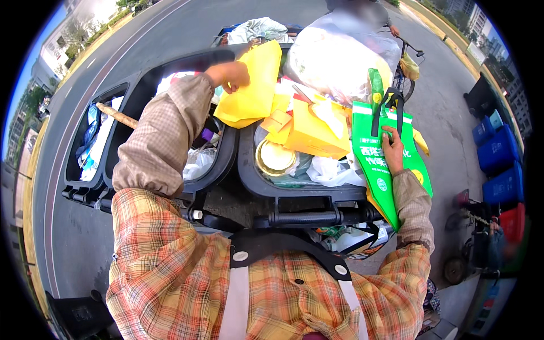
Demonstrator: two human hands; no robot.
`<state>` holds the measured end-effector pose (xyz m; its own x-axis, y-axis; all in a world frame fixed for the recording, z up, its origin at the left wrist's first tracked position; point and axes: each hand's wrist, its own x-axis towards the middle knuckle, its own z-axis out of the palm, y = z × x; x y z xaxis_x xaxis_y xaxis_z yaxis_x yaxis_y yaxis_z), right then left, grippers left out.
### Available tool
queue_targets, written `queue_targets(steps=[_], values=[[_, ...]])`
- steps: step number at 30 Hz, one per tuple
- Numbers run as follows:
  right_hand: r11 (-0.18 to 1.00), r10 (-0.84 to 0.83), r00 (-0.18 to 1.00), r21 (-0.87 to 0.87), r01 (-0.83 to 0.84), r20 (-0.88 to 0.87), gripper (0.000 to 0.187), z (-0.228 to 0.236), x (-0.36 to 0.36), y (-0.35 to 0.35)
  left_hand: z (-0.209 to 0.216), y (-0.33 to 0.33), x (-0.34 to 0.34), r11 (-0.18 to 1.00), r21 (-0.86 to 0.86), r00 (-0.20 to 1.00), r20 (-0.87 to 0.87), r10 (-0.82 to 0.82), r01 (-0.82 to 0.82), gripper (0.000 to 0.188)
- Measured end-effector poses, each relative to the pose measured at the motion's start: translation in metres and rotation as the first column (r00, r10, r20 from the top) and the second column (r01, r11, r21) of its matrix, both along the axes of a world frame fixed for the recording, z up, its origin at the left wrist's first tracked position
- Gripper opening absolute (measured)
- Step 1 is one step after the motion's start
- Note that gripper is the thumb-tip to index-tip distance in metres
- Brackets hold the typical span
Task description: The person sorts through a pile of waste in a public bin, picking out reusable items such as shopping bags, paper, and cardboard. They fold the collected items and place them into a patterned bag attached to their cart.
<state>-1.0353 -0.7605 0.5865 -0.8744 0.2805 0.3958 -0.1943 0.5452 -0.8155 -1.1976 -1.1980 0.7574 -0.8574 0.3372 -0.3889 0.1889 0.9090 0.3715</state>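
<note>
Near right, the right hand (392,148) pinches the green bag (388,158) against the black bin (294,198) rim; keep it braced there. Farther left, the left hand (229,75) grips the yellow bag (252,90) over the rubbish; lift it slowly.

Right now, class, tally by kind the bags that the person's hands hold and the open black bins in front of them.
Yellow fabric bag, in the left hand: 1
Green fabric tote bag with black handles, in the right hand: 1
Open black plastic bins: 3
Total: 5
</note>
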Motion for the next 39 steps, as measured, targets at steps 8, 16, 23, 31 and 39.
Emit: queue_targets(steps=[8, 16, 23, 31, 39], values=[[0.936, 0.237, 0.888, -0.337, -0.1, 0.394, 0.019, 0.05, 0.007, 0.012, 0.033, -0.13, 0.033, 0.417, 0.909, 1.0, 0.02, -0.004, -0.016, 0.031], [0.94, 0.34, 0.924, -0.07, -0.333, 0.175, 0.02, 0.158, -0.008, -0.077, -0.044, -0.16, 0.066, -0.114, 0.992, 0.996, 0.055, 0.071, -0.047, 0.034], [0.756, 0.654, 0.748, -0.067, -0.651, 0.117, 0.051, 0.173, -0.035, -0.231, -0.027, -0.075, 0.097, 0.006, 1.0, 1.0, 0.013, -0.027, -0.012, 0.033], [0.826, 0.542, 0.819, 0.297, -0.479, -0.188, 0.037, 0.173, -0.032, -0.309, -0.051, -0.095, 0.091, 0.037, 0.999, 0.939, -0.048, 0.339, 0.038, 0.029], [0.881, 0.438, 0.884, 0.273, -0.386, -0.162, 0.032, 0.15, -0.062, -0.323, -0.064, -0.128, 0.117, 0.355, 0.925, 0.836, -0.086, 0.542, -0.135, 0.035]])
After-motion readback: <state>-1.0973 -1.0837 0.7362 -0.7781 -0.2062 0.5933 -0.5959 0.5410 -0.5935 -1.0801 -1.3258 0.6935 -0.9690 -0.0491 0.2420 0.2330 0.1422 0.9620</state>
